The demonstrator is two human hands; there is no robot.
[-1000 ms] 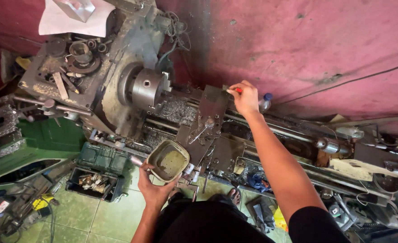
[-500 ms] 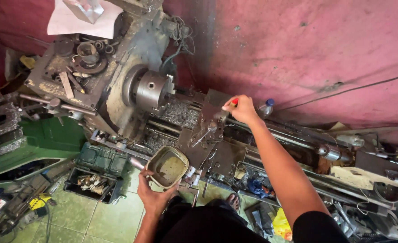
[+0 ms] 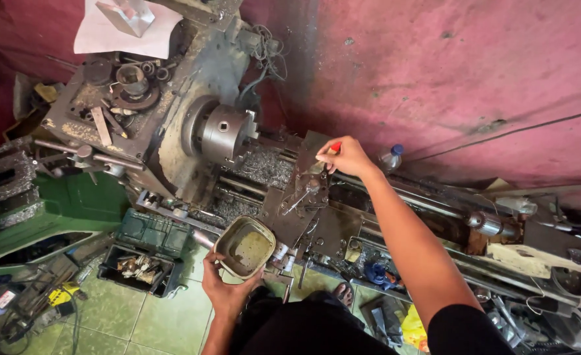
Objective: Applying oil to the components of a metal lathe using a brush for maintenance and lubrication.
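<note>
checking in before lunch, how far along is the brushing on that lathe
Done: cannot tell. In hand: the right hand holds a red-handled brush over the carriage, and the left hand holds a tin of murky liquid. Left: metal chips cover the bed below the chuck.

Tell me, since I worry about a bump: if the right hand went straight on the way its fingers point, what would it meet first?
The right hand, gripping a red-tipped tool, points left toward the lathe's head. It would probably meet the upright metal plate on the carriage first, then the chuck beyond. Depth is unclear.
</note>
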